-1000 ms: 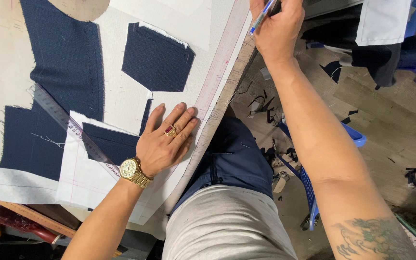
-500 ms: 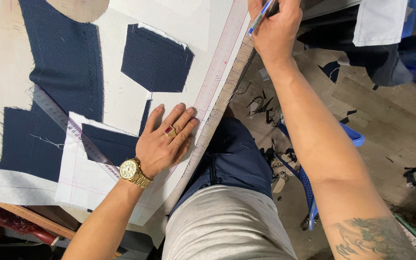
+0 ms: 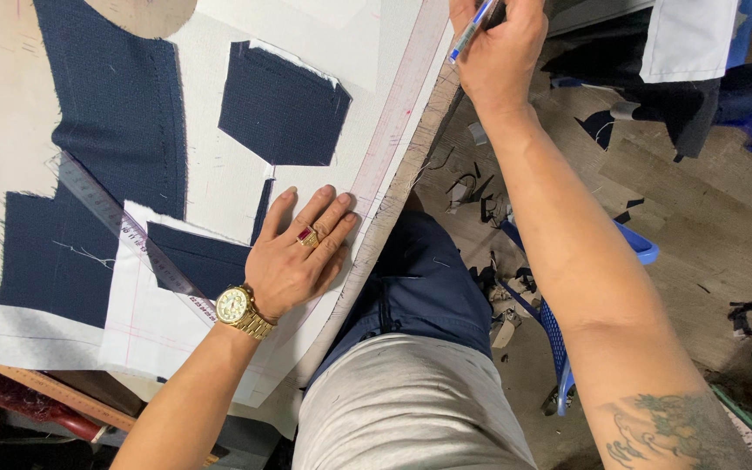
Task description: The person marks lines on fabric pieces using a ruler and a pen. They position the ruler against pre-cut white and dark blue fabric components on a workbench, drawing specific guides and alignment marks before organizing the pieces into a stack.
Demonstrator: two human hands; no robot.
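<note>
My left hand [image 3: 298, 257] lies flat, fingers spread, on white pattern paper [image 3: 367, 78] at the table's near edge. It presses beside a long curved clear ruler [image 3: 393, 122] that runs along that edge. It wears a gold watch and a red-stone ring. At the top of the view my right hand [image 3: 498, 48] grips a blue pen [image 3: 470, 30], its tip down at the far end of the ruler. Navy fabric pieces [image 3: 285, 104] lie on the paper.
A straight metal ruler [image 3: 124, 228] lies slanted across a large navy fabric piece [image 3: 115, 130] to the left. A wooden stick [image 3: 36, 383] sits at the table's lower left edge. A blue plastic basket [image 3: 567, 331] and fabric scraps [image 3: 480, 191] are on the floor to the right.
</note>
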